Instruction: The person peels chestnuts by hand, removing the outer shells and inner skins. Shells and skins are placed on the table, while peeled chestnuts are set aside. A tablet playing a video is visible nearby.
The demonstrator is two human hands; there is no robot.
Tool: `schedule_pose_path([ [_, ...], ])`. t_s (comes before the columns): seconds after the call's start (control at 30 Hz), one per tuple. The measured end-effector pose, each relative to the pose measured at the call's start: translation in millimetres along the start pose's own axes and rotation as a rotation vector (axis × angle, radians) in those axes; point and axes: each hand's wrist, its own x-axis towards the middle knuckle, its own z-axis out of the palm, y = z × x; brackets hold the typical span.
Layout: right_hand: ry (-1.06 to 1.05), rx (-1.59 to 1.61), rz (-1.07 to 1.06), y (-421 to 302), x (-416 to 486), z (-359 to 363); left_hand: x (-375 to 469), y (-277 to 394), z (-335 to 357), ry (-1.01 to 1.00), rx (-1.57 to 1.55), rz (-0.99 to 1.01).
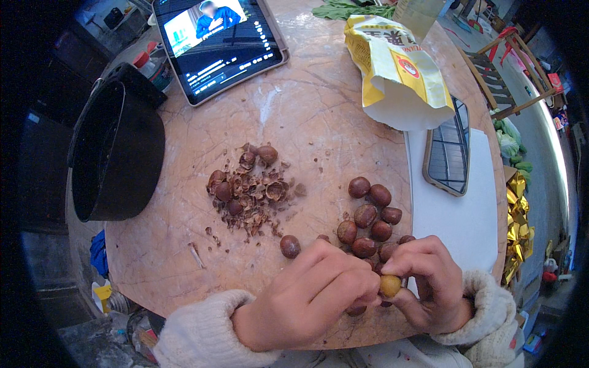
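A yellow peeled chestnut (390,286) is pinched between the thumb and forefinger of my right hand (428,287). From the other side, my left hand (317,294) has its curled fingers at the nut's left edge; its fingertips are partly hidden. Around and under both hands lie several unpeeled brown chestnuts (365,216), some of them covered by my fingers. One lone chestnut (290,247) rests just beyond my left knuckles. Farther off to the left, a heap of broken chestnut shells (255,191) has a few whole-looking brown nuts among it.
At the left stands a deep black pot (133,161). A tablet (221,46) playing a video is propped at the back. A crumpled yellow-white paper bag (400,78) lies back right, over part of a smartphone (447,152) on white paper (453,221). The marbled tabletop (184,202) has a rounded edge.
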Motion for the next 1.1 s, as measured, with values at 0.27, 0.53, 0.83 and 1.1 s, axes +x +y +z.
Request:
schedule_pose_path([
  [0.27,-0.011,0.0,0.019,3,0,-4,-3,-2,4,0.068,-0.008,0.012],
  [0.53,0.028,0.047,0.085,6,2,-4,9,-21,-26,0.245,0.802,-0.112],
  [0.83,0.042,-0.013,0.049,9,1,-4,3,5,2,-0.074,0.359,-0.134],
  [1.1,0.069,-0.069,-0.078,8,2,-2,1,-1,7,-0.117,0.104,-0.117],
])
